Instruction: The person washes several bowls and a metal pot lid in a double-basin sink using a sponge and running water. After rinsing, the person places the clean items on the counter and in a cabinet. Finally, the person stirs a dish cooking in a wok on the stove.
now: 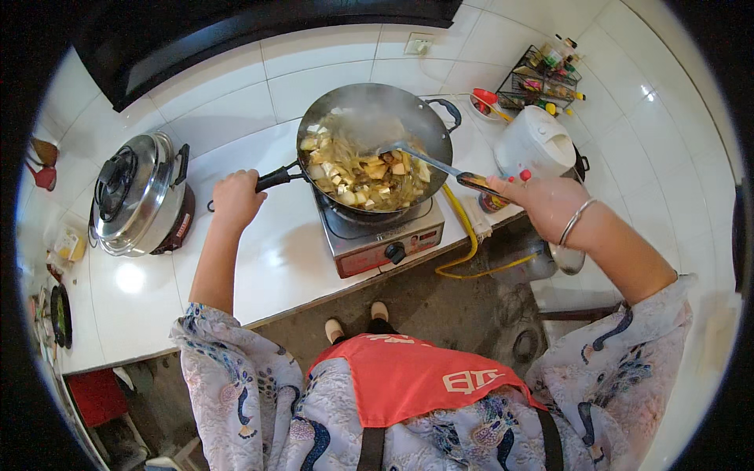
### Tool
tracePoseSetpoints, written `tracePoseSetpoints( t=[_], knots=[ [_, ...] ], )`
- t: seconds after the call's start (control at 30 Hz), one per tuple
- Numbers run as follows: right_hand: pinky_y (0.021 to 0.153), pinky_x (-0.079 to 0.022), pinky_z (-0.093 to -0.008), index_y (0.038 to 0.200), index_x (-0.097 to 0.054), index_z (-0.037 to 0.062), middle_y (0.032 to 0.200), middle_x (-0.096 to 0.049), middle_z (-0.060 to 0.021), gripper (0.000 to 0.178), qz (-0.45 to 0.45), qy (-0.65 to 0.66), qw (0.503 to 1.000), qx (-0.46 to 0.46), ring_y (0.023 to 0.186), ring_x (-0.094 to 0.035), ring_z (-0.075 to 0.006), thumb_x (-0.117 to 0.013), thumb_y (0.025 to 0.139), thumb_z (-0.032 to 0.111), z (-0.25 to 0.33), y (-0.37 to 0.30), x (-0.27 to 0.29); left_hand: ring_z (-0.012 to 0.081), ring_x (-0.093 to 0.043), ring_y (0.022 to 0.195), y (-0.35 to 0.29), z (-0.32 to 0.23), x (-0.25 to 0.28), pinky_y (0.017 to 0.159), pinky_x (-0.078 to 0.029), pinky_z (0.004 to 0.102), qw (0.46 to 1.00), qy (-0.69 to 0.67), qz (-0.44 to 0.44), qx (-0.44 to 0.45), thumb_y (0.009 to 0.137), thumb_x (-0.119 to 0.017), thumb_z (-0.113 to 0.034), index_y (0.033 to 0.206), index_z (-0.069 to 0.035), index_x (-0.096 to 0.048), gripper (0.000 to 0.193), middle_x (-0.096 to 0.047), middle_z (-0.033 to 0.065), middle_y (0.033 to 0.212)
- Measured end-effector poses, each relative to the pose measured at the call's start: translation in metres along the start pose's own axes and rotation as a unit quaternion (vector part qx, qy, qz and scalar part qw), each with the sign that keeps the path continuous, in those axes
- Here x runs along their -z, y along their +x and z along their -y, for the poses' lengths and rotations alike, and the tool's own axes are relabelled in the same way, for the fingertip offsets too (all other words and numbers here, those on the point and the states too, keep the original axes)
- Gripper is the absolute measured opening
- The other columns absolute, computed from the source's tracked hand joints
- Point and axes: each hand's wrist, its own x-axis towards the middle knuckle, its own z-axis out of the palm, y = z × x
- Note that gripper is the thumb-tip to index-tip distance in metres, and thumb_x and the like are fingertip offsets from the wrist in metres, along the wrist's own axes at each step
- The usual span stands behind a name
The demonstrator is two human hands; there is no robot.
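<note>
A dark wok [375, 98] sits on a portable gas stove [385, 245], with steam rising from it. Inside lies a mix of pale cubes, perhaps tofu, and translucent noodle-like strands [353, 169]. My left hand [237, 198] is closed round the wok's black side handle [276, 179]. In my right hand [542, 206] is the dark grip of a metal spatula [433, 161]; its blade reaches into the food and is partly hidden there. A bottle with a red cap [495, 202] stands just behind my right hand, partly covered.
A large lidded steel steamer pot [137, 196] stands on the left. Towards the right are a white rice cooker [536, 141] and a black rack of seasoning bottles [542, 82]. A yellow gas hose [470, 235] drops over the counter's front edge towards a cylinder [518, 263].
</note>
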Motion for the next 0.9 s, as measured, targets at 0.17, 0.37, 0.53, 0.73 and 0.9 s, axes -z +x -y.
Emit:
tracePoseSetpoints(
  t=[0.17,0.37,0.53,0.73,0.9],
  knots=[
    [0.074,-0.046,-0.0425,0.121,-0.051,0.0209,0.086,-0.062,-0.0160,0.048,-0.089,0.042,0.993,-0.061,0.082,-0.060,-0.0325,-0.054,0.075,0.008,0.001,-0.019,0.027,0.0301,-0.060,0.079,-0.001,-0.002,-0.003,0.067,-0.048,0.0409,0.999,0.000,0.026,-0.032,0.069,-0.069,-0.025,0.084,-0.006,-0.057,0.027,-0.061,0.0116,0.083],
    [0.076,-0.047,-0.0406,0.109,-0.060,0.0131,0.089,-0.062,-0.0162,0.038,-0.027,0.025,0.996,-0.082,0.085,-0.059,-0.0321,-0.056,0.071,0.009,0.008,-0.048,0.061,0.0318,-0.060,0.081,0.005,0.007,-0.005,0.069,-0.048,0.0427,0.998,-0.018,0.057,-0.031,0.071,-0.068,-0.025,0.088,-0.006,-0.056,0.028,-0.061,0.0137,0.084],
    [0.075,-0.047,-0.0368,0.104,-0.062,0.0108,0.084,-0.063,-0.0160,0.036,0.027,0.060,0.996,-0.055,0.081,-0.060,-0.0316,-0.058,0.069,0.007,0.011,-0.052,0.065,0.0315,-0.062,0.077,0.007,0.000,-0.004,0.066,-0.049,0.0422,0.997,-0.013,0.071,-0.031,0.074,-0.064,-0.022,0.087,-0.005,-0.056,0.023,-0.063,0.0140,0.082],
    [0.074,-0.048,-0.0363,0.121,-0.053,0.0144,0.086,-0.064,-0.0145,0.046,0.256,0.225,0.931,-0.132,0.079,-0.060,-0.0294,-0.058,0.075,0.012,0.034,-0.021,0.064,0.0319,-0.062,0.074,0.004,0.002,-0.009,0.064,-0.050,0.0428,0.998,-0.001,0.030,-0.056,0.076,-0.059,-0.021,0.084,-0.005,-0.057,0.018,-0.063,0.0144,0.079],
    [0.078,-0.046,-0.0411,0.123,-0.048,0.0124,0.093,-0.060,-0.0215,0.044,0.030,0.163,0.986,0.032,0.087,-0.058,-0.0357,-0.054,0.080,0.015,0.067,0.007,-0.045,0.0324,-0.062,0.072,0.001,0.001,-0.009,0.065,-0.049,0.0434,0.998,0.001,0.017,-0.057,0.076,-0.055,-0.017,0.083,-0.005,-0.056,0.014,-0.062,0.0147,0.078]
  ],
)
